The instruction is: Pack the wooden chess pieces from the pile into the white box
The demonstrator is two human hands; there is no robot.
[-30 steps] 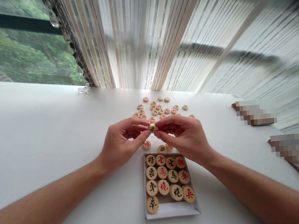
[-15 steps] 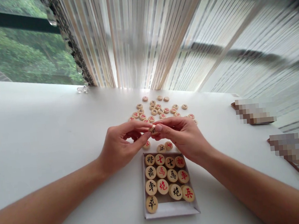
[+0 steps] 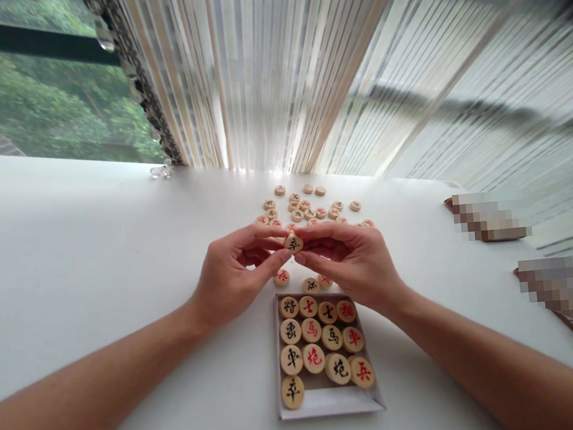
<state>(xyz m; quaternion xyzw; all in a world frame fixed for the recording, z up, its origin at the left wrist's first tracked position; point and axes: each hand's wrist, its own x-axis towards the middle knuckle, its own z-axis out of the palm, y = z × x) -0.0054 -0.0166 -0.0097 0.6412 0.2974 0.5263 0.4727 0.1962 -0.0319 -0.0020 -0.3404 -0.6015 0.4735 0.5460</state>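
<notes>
Between the fingertips of both hands is a round wooden Chinese chess piece [image 3: 294,244] with a black character, its face turned toward me. My left hand [image 3: 243,262] pinches its left side with thumb and fingers. From the other side my right hand [image 3: 348,256] grips it the same way. Just below the hands lies an open shallow box [image 3: 340,401] on the white table. Rows of pieces with red or black characters fill much of it, such as the black-marked piece [image 3: 292,392] in its near left corner. The box floor shows beside that piece.
Loose chess pieces [image 3: 296,215] are scattered beyond my hands, and a few, like a red-marked piece [image 3: 281,277], lie between hands and box. At the right stand two brown-edged objects [image 3: 493,233], partly blurred. A string curtain [image 3: 264,76] hangs at the table's far edge.
The held chess piece has turned so that its black character faces me more fully. My fingers have shifted around it, the right thumb moving lower. The pieces in the box stay put.
</notes>
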